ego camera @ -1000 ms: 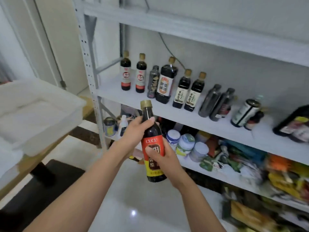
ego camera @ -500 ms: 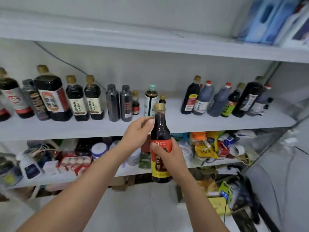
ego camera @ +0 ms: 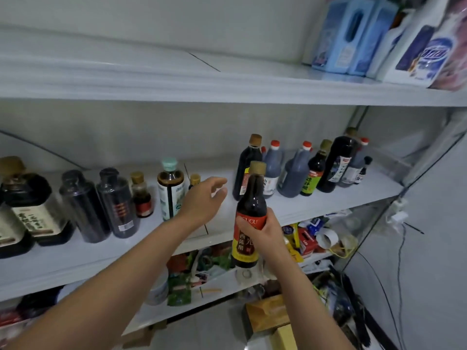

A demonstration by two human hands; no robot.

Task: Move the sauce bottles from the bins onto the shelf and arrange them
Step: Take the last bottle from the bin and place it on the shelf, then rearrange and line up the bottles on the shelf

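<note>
My right hand (ego camera: 266,232) grips a dark vinegar bottle (ego camera: 250,205) with a red and yellow label and a tan cap, upright in front of the middle shelf (ego camera: 303,205). My left hand (ego camera: 202,200) is off the bottle, fingers relaxed, reaching over the shelf's bare gap. Left of the gap stand a teal-capped bottle (ego camera: 170,188), two small bottles and two dark grey bottles (ego camera: 117,203). A group of dark sauce bottles (ego camera: 298,170) with red and tan caps stands to the right.
Larger soy sauce bottles (ego camera: 30,210) fill the shelf's far left. The upper shelf (ego camera: 227,82) carries blue packs (ego camera: 351,34) at the right. The lower shelf (ego camera: 222,281) is cluttered with packets and jars. Cardboard boxes (ego camera: 270,314) and cables lie on the floor.
My left hand has let go of the bottle's neck and moved left and forward over the shelf. The view has swung right and closer; the right hand still holds the bottle.
</note>
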